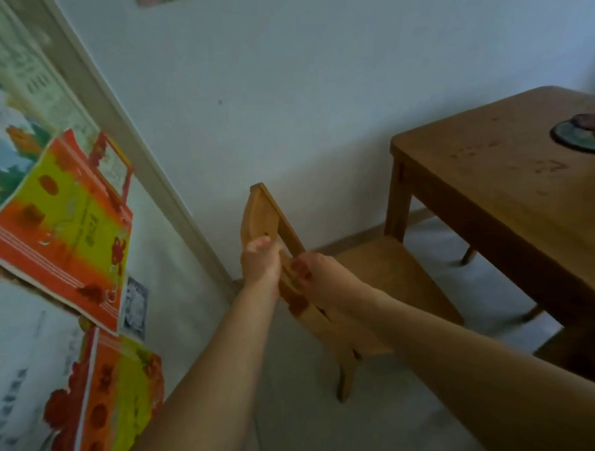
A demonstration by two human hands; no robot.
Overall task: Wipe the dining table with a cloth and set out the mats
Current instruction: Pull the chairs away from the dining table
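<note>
Both hands are clamped on the backrest of a wooden chair (pixel 382 266) in the middle of the scene: the left hand (pixel 260 260) curls its fingers round the backrest's upper part, and the right hand (pixel 311 275) grips the backrest just beside it, lower and nearer. The dining table (pixel 490 171) stands to the right, its near corner over the chair's seat, with a dark round mat (pixel 573 139) lying on its far right part at the frame's edge. Two orange and yellow boxes (pixel 63 220) sit stacked at the left.
</note>
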